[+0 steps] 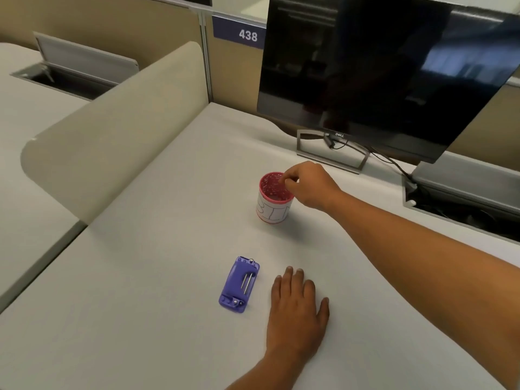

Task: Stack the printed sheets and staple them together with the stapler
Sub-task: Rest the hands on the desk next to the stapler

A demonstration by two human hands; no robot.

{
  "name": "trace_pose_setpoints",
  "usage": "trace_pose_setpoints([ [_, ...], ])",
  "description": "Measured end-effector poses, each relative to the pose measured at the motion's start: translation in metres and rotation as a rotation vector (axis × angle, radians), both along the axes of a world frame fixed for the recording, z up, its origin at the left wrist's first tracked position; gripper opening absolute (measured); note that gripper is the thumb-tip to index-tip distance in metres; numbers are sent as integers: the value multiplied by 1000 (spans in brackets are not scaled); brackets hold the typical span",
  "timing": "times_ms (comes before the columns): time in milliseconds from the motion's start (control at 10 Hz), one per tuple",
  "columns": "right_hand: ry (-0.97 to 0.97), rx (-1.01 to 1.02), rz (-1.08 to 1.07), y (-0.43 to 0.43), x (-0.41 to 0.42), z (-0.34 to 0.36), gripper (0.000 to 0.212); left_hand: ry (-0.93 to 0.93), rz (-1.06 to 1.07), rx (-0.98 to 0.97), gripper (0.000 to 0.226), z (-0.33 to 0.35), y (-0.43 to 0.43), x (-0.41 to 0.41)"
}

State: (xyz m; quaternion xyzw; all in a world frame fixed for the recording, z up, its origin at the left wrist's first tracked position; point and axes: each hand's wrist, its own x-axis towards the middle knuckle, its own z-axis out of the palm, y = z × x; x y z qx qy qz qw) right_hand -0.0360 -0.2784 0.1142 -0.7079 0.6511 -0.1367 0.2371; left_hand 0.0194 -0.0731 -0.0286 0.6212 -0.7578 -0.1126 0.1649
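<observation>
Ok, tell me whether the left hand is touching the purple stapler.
No. The left hand lies flat on the desk with a clear gap to the purple stapler beside it.

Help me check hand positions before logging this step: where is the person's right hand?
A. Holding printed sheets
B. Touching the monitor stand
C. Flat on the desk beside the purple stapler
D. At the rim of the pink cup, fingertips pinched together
D: the right hand is at the pink cup rim with fingertips pinched; the left hand lies flat beside the purple stapler.
</observation>
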Motion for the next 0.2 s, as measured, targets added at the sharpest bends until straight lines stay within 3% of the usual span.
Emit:
trace_pose_setpoints([
  [200,-64,-31,-34,5,0,-5,30,33,15,-12,42,1,-2,1],
])
